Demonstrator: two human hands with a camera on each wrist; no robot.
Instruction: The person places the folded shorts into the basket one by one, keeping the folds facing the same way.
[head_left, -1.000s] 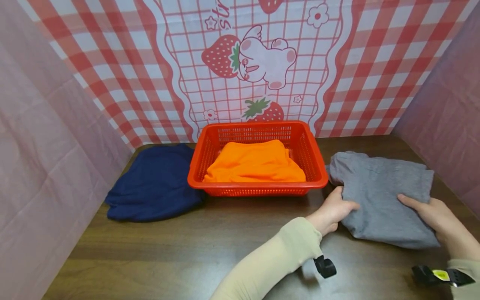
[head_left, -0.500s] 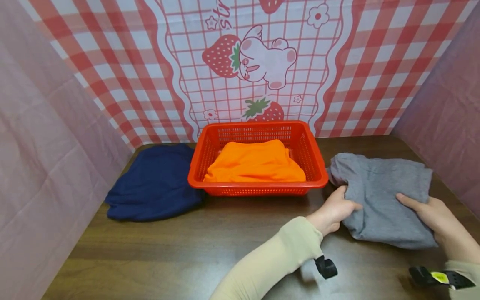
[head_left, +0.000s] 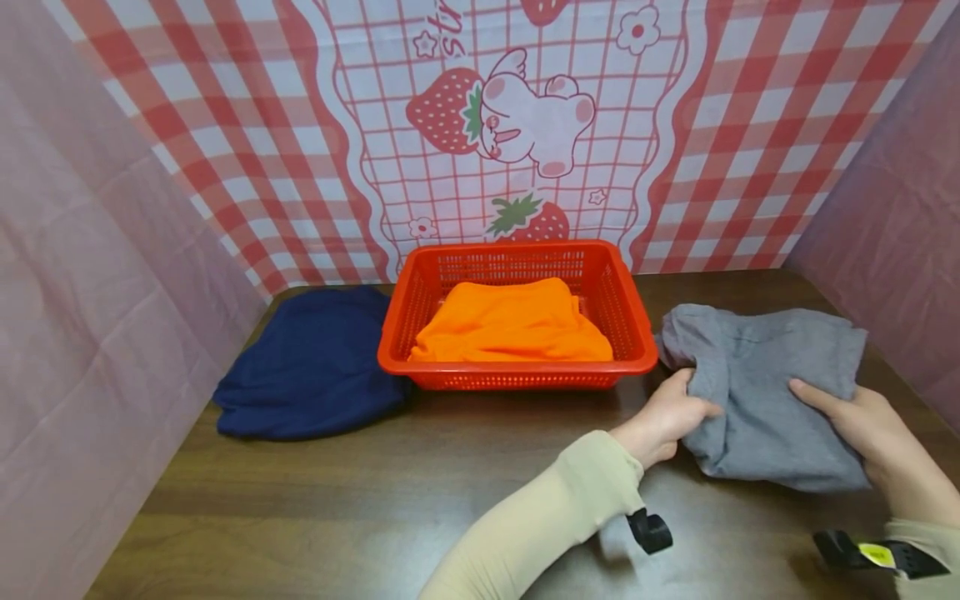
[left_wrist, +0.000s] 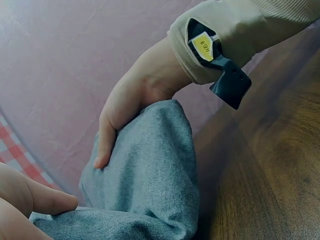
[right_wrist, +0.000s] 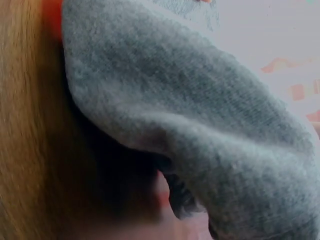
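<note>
A folded grey garment is at the right of the table, between both hands. My left hand grips its left edge, thumb on top and fingers under the cloth. On the opposite edge, my right hand holds it the same way, its thumb lying over the top. The left wrist view shows the grey cloth bunched up between the two hands, its near side raised off the wood. Grey fabric fills most of the right wrist view and hides the right hand's fingers.
A red plastic basket stands at the back middle with a folded orange garment inside. Left of it lies a folded navy garment. Pink cloth walls and a checked cloth enclose the wooden table.
Both hands keep their hold on the grey garment. The right hand has shifted slightly left and up, drawing its edge a little inward. The basket and the navy garment stay put.
</note>
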